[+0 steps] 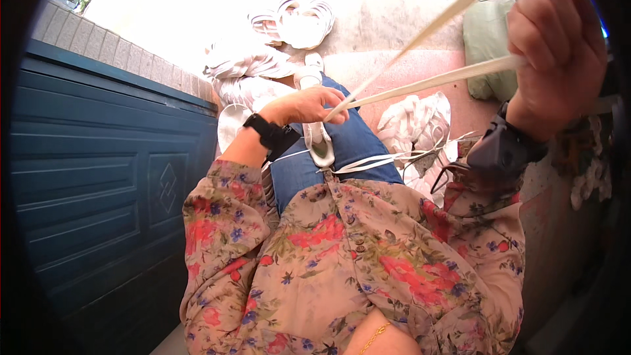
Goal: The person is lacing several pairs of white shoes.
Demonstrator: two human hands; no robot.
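Observation:
My left hand is over my lap, its fingertips pinched on a flat cream-white strap. My right hand is raised at the upper right, its fingers curled round the same strap. One length stretches between the hands; another slants from the left fingers up past the right hand and leaves the picture at the top. Below the left hand, a white rounded piece of unclear kind lies on my jeans. Thin loose white strips trail over my lap toward the right.
Coiled white bundles and a heap of white bundled material sit ahead on the floor. A crumpled white bundle lies right of my legs, near a pale green sack. A blue panelled door stands close on the left.

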